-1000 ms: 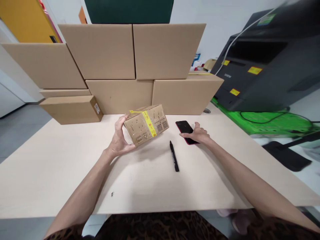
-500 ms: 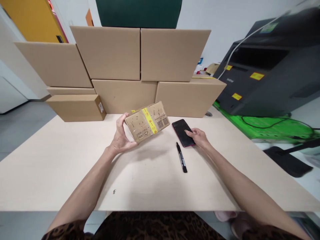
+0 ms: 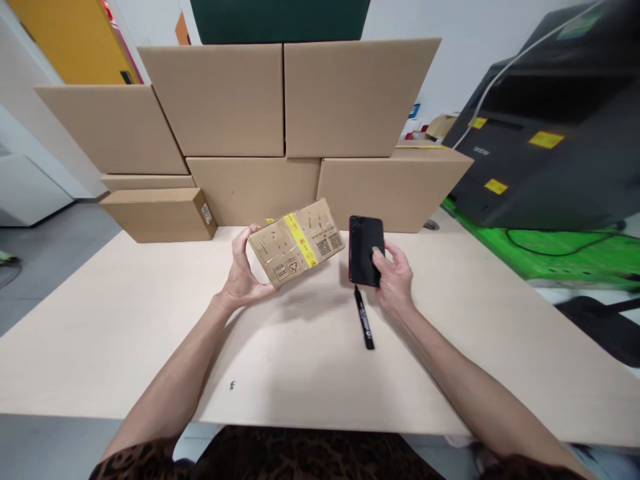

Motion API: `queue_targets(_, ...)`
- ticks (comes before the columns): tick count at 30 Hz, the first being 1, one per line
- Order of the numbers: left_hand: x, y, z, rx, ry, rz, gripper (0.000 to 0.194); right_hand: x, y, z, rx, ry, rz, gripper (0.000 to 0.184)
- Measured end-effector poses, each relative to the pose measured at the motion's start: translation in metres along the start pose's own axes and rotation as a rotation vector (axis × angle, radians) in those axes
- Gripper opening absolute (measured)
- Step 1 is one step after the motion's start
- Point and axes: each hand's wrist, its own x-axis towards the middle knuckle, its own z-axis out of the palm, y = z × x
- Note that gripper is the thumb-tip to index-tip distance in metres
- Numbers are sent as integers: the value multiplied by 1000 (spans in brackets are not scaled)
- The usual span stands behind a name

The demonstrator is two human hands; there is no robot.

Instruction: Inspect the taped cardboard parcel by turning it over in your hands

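My left hand [image 3: 243,272] grips the left end of a small cardboard box [image 3: 280,250], which is tilted above the table. Yellow tape crosses the box's face, with printed symbols and two square codes beside it. In my right hand [image 3: 395,275] is a smartphone [image 3: 364,250] with a dark screen and a red edge, the thumb resting on the screen. The phone is just right of the box, apart from it. A black marker [image 3: 364,319] lies on the table below the phone.
Large cardboard boxes [image 3: 215,100] are stacked along the back of the pale table [image 3: 165,293]. A flatter carton [image 3: 160,217] lies at the back left. On the right, a dark grey printer [image 3: 555,160] stands on a green surface [image 3: 530,257] with a cable.
My right hand has lifted the phone off the table and turned it more upright, closer to the box. My left hand keeps its grip on the box. The view has shifted slightly.
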Motion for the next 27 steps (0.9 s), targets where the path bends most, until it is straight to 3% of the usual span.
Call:
queue_targets(5, 0, -1, -1, -22, 8, -24, 142, -28, -43, 5, 63, -146, -202, 57)
queue_targets(9, 1, 0, 0, -22, 14, -3, 142, -60, -61, 12, 86, -292, -137, 52)
queue_targets(13, 3, 4, 1, -27, 10, 12, 137, -83, -60, 19, 89, -424, -59, 48)
queue_targets(18, 3, 9, 3, -47, -57, 38, 135, -92, -58, 25, 78, -539, -64, 41)
queue_targets(27, 1, 11, 3, -65, -91, 32, 139, -90, -54, 34, 90, -492, -75, 41)
